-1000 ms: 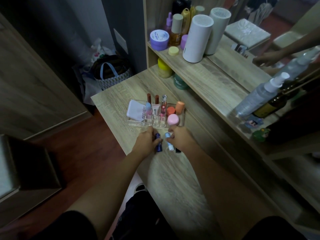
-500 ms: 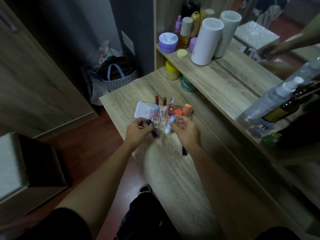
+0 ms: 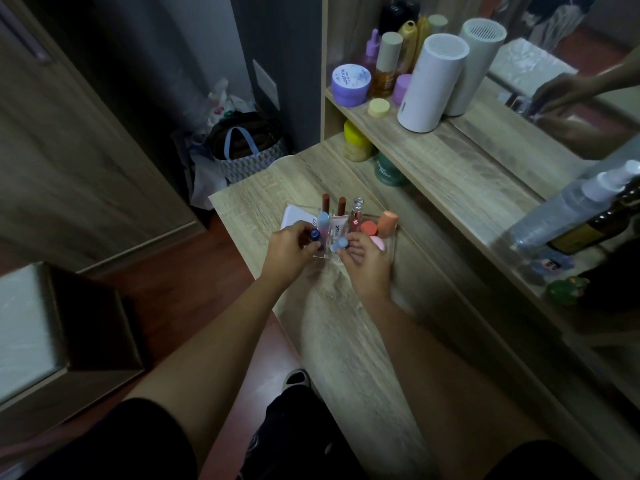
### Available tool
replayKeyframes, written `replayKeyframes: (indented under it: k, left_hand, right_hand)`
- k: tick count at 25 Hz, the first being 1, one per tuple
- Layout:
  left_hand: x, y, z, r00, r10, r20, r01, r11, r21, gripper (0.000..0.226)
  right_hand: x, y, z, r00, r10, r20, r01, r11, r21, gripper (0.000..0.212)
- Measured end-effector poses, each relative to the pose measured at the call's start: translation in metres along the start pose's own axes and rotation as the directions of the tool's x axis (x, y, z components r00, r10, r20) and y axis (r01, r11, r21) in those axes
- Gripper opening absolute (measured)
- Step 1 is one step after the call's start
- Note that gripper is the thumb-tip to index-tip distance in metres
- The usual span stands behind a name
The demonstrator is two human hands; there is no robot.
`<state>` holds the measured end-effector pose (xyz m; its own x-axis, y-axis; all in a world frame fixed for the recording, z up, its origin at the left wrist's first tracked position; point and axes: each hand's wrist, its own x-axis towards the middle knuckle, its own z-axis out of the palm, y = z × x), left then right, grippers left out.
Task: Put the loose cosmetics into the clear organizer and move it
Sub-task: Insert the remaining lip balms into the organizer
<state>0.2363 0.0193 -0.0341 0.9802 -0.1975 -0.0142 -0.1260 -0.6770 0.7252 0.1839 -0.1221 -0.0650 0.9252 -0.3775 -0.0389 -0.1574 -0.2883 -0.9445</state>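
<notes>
Our left hand [image 3: 289, 249] pinches a dark blue tube [image 3: 314, 234]; our right hand [image 3: 363, 259] pinches a pale blue tube [image 3: 338, 244], both over the organizer [image 3: 390, 249] on the desk [image 3: 346, 341]. We could knock the upright lipsticks [image 3: 333, 204] over, since the slots are crowded.

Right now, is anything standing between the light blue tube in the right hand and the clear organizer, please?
Nothing visible does: the right hand holds the light blue tube directly at the clear organizer, at its near front edge.
</notes>
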Motion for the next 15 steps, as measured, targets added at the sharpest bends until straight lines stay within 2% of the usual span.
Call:
replayKeyframes:
  k: [4, 8, 13, 15]
  left_hand:
    - [0.002, 0.001, 0.004, 0.998, 0.014, 0.061, -0.019, 0.996, 0.084, 0.021]
    - [0.003, 0.003, 0.009, 0.997, -0.011, 0.079, 0.005, 0.997, 0.078, 0.023]
    - [-0.001, 0.001, 0.01, 0.996, -0.046, 0.07, 0.041, 0.997, 0.068, 0.024]
    - [-0.009, -0.001, 0.011, 0.997, -0.067, 0.023, 0.066, 0.997, 0.046, 0.026]
  right_hand:
    - [0.003, 0.0, 0.007, 0.998, -0.02, 0.054, 0.025, 0.995, -0.094, 0.023]
    - [0.01, -0.003, 0.012, 0.999, 0.009, 0.045, -0.003, 0.99, -0.139, 0.023]
    - [0.009, -0.005, 0.007, 0.997, 0.049, 0.059, -0.037, 0.98, -0.194, 0.028]
    - [0.003, -0.004, -0.001, 0.995, 0.083, 0.054, -0.067, 0.967, -0.247, 0.03]
